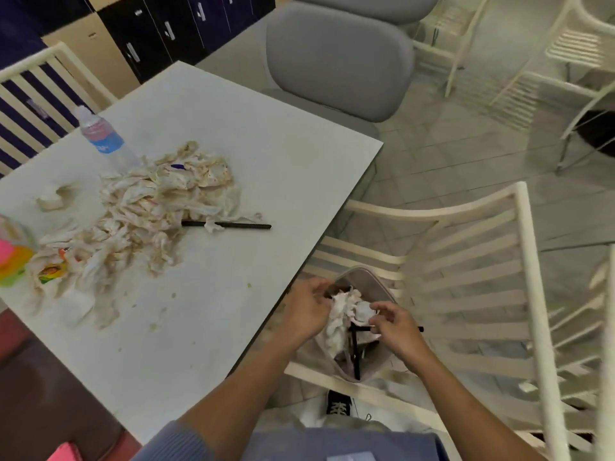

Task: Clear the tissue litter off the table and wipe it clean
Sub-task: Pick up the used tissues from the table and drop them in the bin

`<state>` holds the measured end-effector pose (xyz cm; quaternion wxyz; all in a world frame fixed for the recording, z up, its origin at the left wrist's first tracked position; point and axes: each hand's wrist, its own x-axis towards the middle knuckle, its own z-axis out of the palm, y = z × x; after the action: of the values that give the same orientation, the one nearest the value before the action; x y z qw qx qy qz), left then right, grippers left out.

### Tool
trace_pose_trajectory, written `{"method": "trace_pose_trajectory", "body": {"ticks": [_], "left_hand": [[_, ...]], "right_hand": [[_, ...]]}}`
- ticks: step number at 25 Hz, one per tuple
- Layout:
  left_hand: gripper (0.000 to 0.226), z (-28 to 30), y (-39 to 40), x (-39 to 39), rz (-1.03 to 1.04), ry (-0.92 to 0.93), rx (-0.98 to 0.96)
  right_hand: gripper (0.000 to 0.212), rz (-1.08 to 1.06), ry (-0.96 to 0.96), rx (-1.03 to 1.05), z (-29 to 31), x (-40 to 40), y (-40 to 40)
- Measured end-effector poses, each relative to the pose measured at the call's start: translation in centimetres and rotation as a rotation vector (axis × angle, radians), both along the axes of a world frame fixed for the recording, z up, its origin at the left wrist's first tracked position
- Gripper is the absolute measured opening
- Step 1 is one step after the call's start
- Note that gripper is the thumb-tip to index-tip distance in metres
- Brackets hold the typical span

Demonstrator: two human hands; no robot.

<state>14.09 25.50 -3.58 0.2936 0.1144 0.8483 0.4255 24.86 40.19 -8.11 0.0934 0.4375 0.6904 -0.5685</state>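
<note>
A big heap of stained, crumpled tissues [143, 207] covers the left half of the pale table [266, 168], with a black straw [246, 225] lying at its right edge. Off the table's right edge, a small grey bin [372, 287] stands on the white slatted chair [466, 261]. Over the bin, my left hand [307, 307] and my right hand [396, 324] both grip a bundle of used tissues [342, 314]. Black straws [356, 354] stick out of the bin below the bundle.
A water bottle [101, 136] stands at the table's far left, a colourful cup [13, 251] at its left edge, and crumbs dot the near surface. A grey padded chair [336, 61] stands behind the table. More white chairs [549, 61] are at the right.
</note>
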Motion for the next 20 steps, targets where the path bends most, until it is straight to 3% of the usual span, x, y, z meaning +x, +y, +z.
{"method": "trace_pose_trajectory", "body": {"ticks": [2, 8, 20], "left_hand": [[0.034, -0.2, 0.4, 0.2, -0.010, 0.012, -0.046], [0.020, -0.3, -0.9, -0.6, 0.058, -0.022, -0.046], [0.015, 1.3, -12.7, -7.3, 0.234, 0.062, -0.092]], "right_hand": [[0.024, -0.018, 0.004, 0.022, 0.0, 0.4, 1.1], [0.022, 0.052, 0.040, 0.049, 0.3, -1.7, 0.6], [0.021, 0.386, 0.212, 0.143, 4.7, -15.0, -10.3]]}}
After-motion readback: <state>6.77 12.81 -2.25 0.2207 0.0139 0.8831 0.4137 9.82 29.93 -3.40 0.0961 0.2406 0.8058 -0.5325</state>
